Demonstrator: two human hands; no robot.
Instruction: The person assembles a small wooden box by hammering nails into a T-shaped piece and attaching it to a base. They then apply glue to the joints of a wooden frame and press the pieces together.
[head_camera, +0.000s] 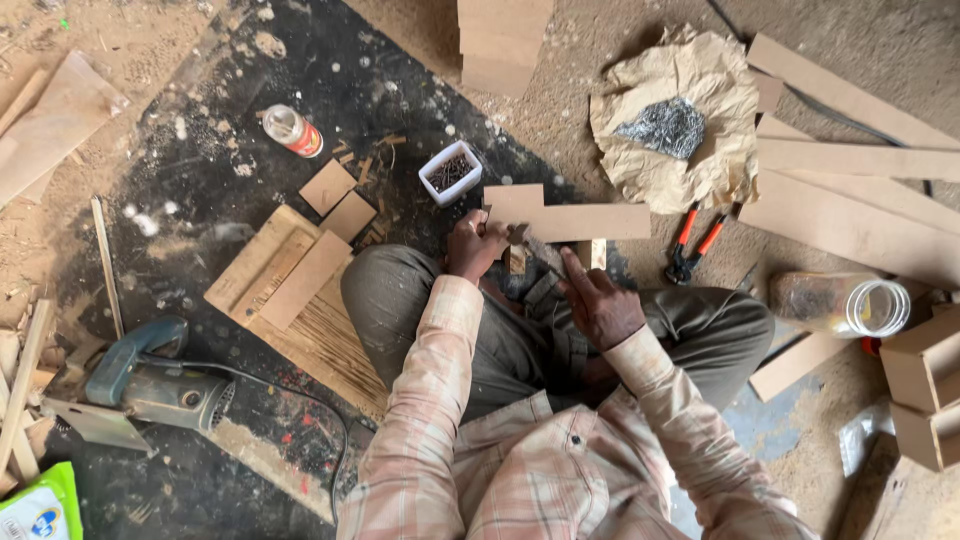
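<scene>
Your board (570, 220) lies across the floor in front of your knees, long axis left to right. Your left hand (472, 246) is nearer, fingers closed on its left end. Your right hand (600, 305) sits just below it, index finger extended, others curled around a small tool (540, 250); its type cannot be determined.

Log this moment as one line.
left hand: steadies wood strip | right hand: grips hammer | nail tub: beside strip
</scene>
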